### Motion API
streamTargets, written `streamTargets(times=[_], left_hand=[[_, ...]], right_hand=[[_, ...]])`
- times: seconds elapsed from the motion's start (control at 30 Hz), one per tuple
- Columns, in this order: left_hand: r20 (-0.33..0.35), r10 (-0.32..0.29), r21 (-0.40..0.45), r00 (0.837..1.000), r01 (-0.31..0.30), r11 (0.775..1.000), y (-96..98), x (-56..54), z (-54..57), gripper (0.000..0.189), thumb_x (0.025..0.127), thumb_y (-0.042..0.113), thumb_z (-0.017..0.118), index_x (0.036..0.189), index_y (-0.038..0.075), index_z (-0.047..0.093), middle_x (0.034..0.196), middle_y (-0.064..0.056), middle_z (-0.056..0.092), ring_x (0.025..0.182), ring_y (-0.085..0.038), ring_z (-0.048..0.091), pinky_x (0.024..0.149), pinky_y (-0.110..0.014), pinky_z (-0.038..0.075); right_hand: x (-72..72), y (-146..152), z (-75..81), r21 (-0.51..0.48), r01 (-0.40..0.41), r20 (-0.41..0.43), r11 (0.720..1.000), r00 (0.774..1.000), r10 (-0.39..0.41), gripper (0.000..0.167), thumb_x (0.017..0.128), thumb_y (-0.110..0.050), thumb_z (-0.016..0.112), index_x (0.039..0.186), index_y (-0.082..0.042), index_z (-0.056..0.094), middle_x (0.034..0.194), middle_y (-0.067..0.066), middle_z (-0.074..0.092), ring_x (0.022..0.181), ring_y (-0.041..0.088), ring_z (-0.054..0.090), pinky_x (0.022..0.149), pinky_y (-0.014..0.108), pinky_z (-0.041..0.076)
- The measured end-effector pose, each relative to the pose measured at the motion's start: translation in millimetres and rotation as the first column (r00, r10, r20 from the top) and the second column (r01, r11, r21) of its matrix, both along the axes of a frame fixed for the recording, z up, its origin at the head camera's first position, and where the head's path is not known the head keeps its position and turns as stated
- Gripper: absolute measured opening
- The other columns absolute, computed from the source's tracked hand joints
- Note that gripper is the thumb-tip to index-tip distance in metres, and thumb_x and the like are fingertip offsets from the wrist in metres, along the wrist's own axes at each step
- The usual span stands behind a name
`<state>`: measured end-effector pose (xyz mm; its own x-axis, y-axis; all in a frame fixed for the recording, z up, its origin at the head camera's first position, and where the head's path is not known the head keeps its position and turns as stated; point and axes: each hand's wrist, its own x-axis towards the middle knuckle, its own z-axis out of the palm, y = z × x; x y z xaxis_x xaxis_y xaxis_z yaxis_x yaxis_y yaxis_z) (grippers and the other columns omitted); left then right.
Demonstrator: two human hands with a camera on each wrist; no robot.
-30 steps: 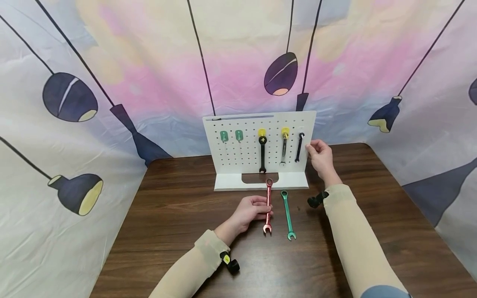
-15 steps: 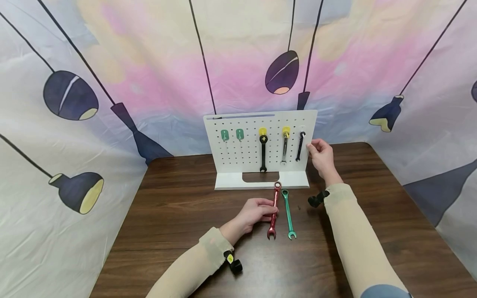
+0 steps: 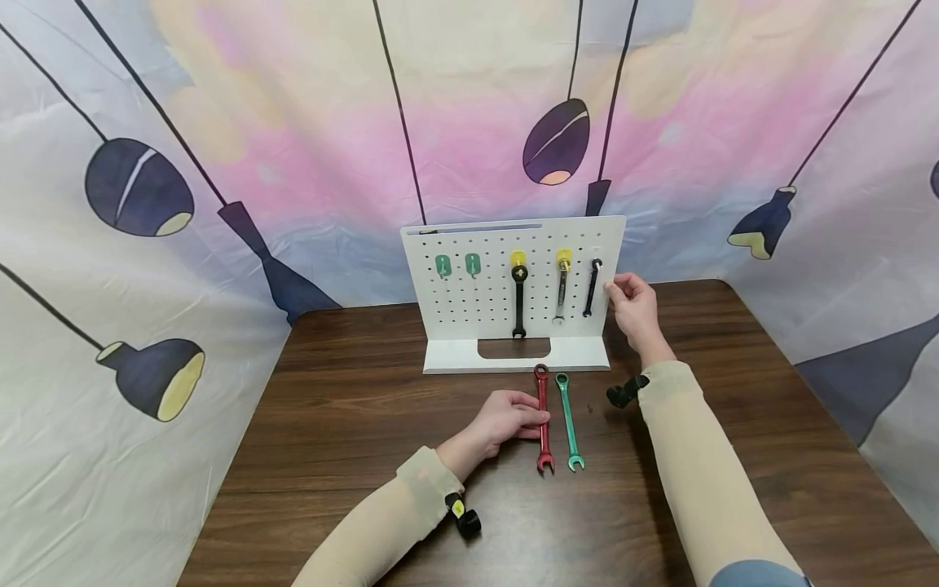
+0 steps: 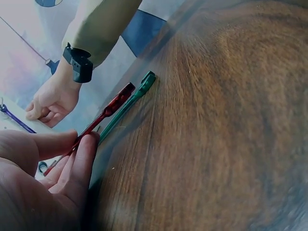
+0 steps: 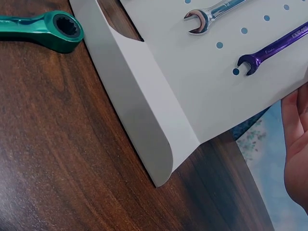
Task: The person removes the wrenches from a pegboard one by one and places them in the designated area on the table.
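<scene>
My left hand (image 3: 502, 420) pinches a red combination wrench (image 3: 544, 448) between thumb and fingers at mid-shaft, its open end toward me. Beside it on the table lies a green combination wrench (image 3: 569, 420), nearly parallel and a small gap to the right. At the right edge of a white pegboard stand (image 3: 477, 306), my right hand (image 3: 636, 314) grips the panel, thumb in front. Three wrenches hang there: a black one (image 3: 519, 302), a silver one (image 3: 562, 289) and a purple one (image 5: 276, 48). In the left wrist view, the red wrench (image 4: 113, 106) looks slightly raised off the wood.
Two green hooks (image 3: 443, 266) with nothing on them sit at the board's left; yellow hooks (image 3: 564, 255) bear the black and silver wrenches. Brown wooden table (image 3: 345, 408) surrounds the stand. A printed cloth (image 3: 308, 163) hangs behind it.
My left hand has carried the red wrench rightward toward the green one, and its slant has straightened since half a second ago. My right hand stays at the board's edge.
</scene>
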<state>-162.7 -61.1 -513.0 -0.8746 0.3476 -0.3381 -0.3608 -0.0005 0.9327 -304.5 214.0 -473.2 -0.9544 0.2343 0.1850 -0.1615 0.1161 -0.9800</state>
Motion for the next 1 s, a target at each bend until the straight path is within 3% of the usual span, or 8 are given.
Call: streamTargets(times=[0.47, 1.0], left_hand=[[-0.014, -0.001, -0.04, 1.0, 0.001, 0.999, 4.5, -0.8, 0.0, 0.022, 0.091, -0.008, 0.079, 0.109, -0.01, 0.068, 0.091, -0.014, 0.077, 0.073, -0.019, 0.077, 0.075, -0.037, 0.068], [-0.026, -0.008, -0.071, 1.0, 0.006, 0.997, 9.2, -2.0, -4.0, 0.02, 0.089, -0.009, 0.081, 0.104, -0.009, 0.068, 0.087, -0.014, 0.078, 0.071, -0.017, 0.076, 0.074, -0.035, 0.068]], right_hand=[[0.0, -0.5, 1.2, -0.019, -0.002, -0.002, 1.0, 1.0, 0.002, 0.008, 0.108, -0.017, 0.068, 0.103, -0.011, 0.066, 0.089, -0.005, 0.059, 0.09, 0.014, 0.058, 0.085, 0.025, 0.054], [-0.7, 0.1, -1.4, -0.02, 0.003, 0.007, 1.0, 1.0, -0.002, 0.011, 0.108, -0.018, 0.068, 0.107, -0.007, 0.066, 0.089, -0.005, 0.059, 0.091, 0.013, 0.059, 0.087, 0.027, 0.055]])
